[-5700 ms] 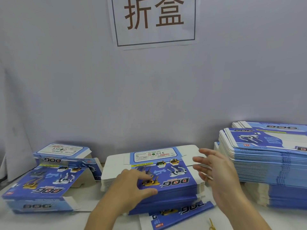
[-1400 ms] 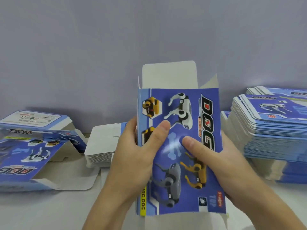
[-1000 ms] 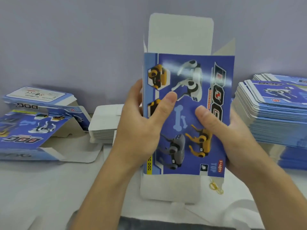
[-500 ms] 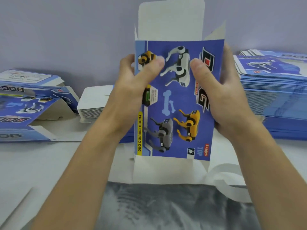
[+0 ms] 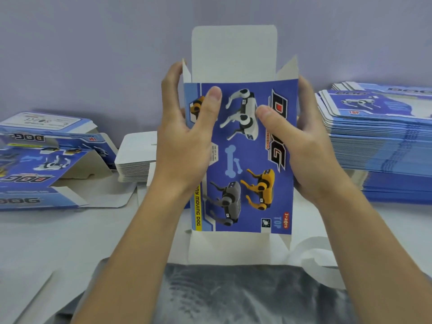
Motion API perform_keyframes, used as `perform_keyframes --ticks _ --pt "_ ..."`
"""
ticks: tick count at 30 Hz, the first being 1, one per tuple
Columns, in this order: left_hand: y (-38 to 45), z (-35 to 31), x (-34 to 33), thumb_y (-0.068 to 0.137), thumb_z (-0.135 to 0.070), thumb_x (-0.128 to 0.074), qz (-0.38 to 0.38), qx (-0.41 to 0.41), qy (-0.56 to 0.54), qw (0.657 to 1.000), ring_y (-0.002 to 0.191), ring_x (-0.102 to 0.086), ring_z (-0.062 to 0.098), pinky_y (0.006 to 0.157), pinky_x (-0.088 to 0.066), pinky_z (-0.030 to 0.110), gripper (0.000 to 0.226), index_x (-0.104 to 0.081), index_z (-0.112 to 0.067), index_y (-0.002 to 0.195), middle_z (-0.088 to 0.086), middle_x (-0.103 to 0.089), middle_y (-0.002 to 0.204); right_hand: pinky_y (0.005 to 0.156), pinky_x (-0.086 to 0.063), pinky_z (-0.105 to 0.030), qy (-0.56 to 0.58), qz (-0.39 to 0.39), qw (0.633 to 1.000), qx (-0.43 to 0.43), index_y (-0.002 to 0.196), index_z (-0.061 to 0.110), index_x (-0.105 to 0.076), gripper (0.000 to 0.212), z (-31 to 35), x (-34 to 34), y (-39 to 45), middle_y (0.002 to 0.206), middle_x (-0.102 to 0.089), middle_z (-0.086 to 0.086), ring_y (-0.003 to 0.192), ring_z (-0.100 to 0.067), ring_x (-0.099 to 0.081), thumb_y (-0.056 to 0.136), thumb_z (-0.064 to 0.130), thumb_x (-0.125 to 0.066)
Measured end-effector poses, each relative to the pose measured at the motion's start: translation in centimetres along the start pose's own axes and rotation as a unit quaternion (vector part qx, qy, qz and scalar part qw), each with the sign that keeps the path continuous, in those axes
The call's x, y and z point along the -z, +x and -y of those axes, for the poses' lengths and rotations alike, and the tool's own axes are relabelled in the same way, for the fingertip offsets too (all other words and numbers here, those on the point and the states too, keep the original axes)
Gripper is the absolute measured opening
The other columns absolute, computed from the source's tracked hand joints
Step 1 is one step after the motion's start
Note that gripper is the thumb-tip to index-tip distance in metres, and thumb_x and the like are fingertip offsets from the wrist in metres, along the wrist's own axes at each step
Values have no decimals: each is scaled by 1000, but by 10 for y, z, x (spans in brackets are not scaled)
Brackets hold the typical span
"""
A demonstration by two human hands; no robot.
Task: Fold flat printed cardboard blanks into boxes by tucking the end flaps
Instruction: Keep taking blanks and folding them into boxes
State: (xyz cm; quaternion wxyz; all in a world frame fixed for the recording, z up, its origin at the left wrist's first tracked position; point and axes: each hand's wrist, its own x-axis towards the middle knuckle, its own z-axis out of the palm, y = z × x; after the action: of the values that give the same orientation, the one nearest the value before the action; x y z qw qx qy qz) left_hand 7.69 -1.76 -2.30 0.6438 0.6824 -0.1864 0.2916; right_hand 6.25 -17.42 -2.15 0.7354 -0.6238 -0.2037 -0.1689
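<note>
Both hands hold the blue printed box (image 5: 243, 160) upright above the counter (image 5: 46, 242): the left hand (image 5: 184, 141) and the right hand (image 5: 301, 146) each have their grip closed round a side edge, thumbs on the front panel, end flaps untucked

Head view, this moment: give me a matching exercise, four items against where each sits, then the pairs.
Items
1. held box blank
2. tall stack of flat blanks
3. folded boxes
4. white top flap

Places
A. far left on the table
B. standing up above the printed panel
C. between both hands
D. far right on the table

Pairs: 1-C, 2-D, 3-A, 4-B
</note>
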Motion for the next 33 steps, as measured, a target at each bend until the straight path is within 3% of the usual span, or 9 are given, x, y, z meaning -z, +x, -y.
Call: perform_keyframes --ticks 4,7,10,14,19,23,26,31,33 --pt "-1 -1 -1 102 -30 -53 7 -24 2 1000 111 -42 -30 86 -40 -1 49 -32 -32 146 -53 -41 117 74 -59 -37 36 0 999 3 145 23 -33 59 1 -3 1 108 -74 0 98 -28 -72 93 11 -58" --pt "0 -2 0 103 -26 -53 6 -19 -39 999 114 -53 -16 90 -49 11 44 -38 -29 144 -30 -53 129 77 -58 -36 11 -21 999 32 145 25 -35 60 -4 -8 3 112 -72 2 103 -24 -70 91 13 -59" --pt "0 -3 3 102 -26 -54 24 -3 -62 998 99 -67 4 83 -58 28 32 -50 -29 134 -14 -68 107 73 -58 -35 12 -24 999 30 139 23 -45 51 -5 -8 3 109 -73 0 99 -24 -71 91 12 -59" --pt "1 -10 6 99 -31 -56 45 3 -50 998 54 -46 1 49 -39 13 8 -58 -23 99 -18 -51 62 66 -58 -37 4 -22 1000 8 114 24 -57 30 -2 -5 2 91 -71 -2 82 -26 -69 86 16 -59" --pt "5 -20 3 91 -54 -46 5 72 -96 993 64 -44 16 58 -42 32 50 -47 -4 85 4 -46 70 63 -56 -28 64 3 998 -21 112 15 -57 33 11 -7 -4 87 -69 -3 77 -16 -69 95 39 -44" --pt "8 -22 4 90 -31 -48 -37 110 -107 987 54 -36 14 49 -36 27 24 -44 -15 74 6 -40 64 54 -52 -27 28 -40 997 -67 83 25 -68 32 21 -11 1 65 -68 1 58 -15 -66 91 49 -48" --pt "8 -20 8 90 -24 -47 -23 147 -104 983 44 -37 11 43 -35 22 27 -50 -20 63 -5 -44 48 58 -49 -34 -21 -50 996 -68 70 32 -70 25 25 -16 3 59 -63 0 53 -18 -62 78 42 -49" --pt "7 -24 10 90 -20 -42 -3 132 -143 981 39 -40 2 39 -36 14 29 -48 -31 117 -17 -42 45 55 -46 -32 1 -72 996 -51 98 36 -55 25 22 -16 4 52 -52 7 50 -14 -57 74 37 -48" --pt "8 -25 10 81 -26 -43 29 132 -163 977 50 -54 8 49 -46 21 39 -58 -38 114 -12 -57 56 55 -47 -31 7 -61 997 -51 102 39 -59 26 21 -15 4 49 -52 11 49 -12 -57 79 37 -47"
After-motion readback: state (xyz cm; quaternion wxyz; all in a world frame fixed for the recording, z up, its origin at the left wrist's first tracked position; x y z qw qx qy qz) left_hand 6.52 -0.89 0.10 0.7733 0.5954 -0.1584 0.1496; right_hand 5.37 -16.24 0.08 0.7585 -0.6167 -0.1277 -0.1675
